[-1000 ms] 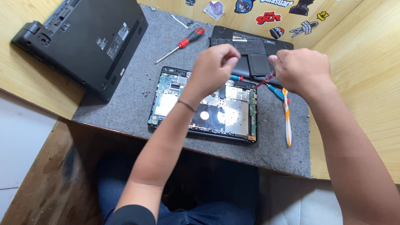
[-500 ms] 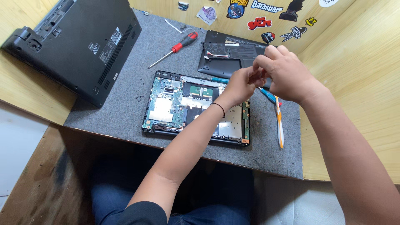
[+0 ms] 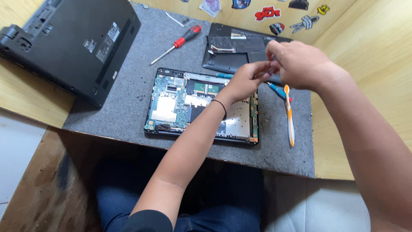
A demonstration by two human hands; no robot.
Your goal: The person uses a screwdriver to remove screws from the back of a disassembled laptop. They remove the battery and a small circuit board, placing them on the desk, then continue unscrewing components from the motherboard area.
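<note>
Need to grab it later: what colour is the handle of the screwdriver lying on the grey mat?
Red and black handle on the screwdriver, head view.

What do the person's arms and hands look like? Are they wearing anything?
Both arms are bare, and so are the left hand and right hand: no gloves, no rings that I can see. A thin dark band circles the left wrist. A dark short sleeve shows at the top of the left arm.

just one head cam, looking steeply down from close above the grey mat [image 3: 128,107] and the person's lap
</note>
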